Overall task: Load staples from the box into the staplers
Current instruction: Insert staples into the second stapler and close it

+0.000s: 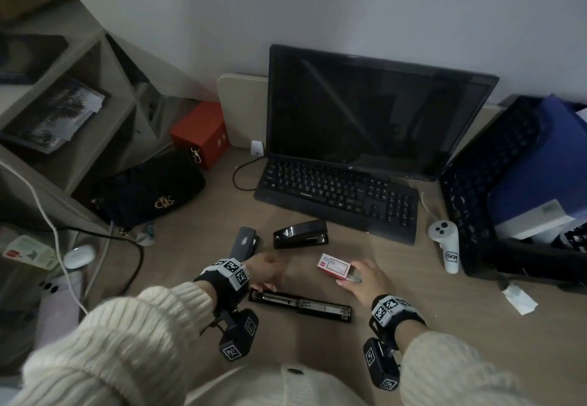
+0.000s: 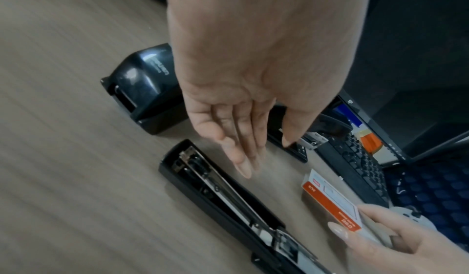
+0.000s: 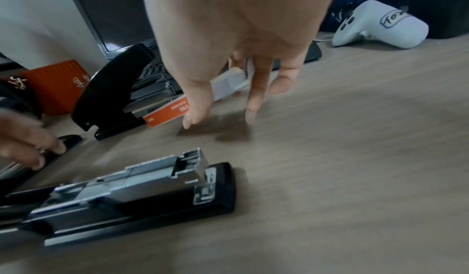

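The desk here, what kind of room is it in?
Most likely a home or small office workspace: a monitor and keyboard stand on the wooden desk, with staplers and shelving alongside.

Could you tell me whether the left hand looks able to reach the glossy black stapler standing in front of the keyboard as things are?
Probably yes. The left hand is open above the desk, holding nothing, and the glossy black stapler stands just beyond it with bare desk between.

I see pale wood-grain desk top (image 1: 197, 240). Black folded-open stapler (image 1: 300, 305) with silver metal channel. Glossy black closed stapler (image 1: 300, 233); dark grey matte stapler (image 1: 244, 243). Small cardboard staple box (image 1: 334, 266) — orange-red sides, white label. Cream ribbed-knit sleeves (image 1: 133, 339). Black-and-white checker-tag wristbands (image 1: 229, 274). White plastic controller (image 1: 444, 243) — black buttons.
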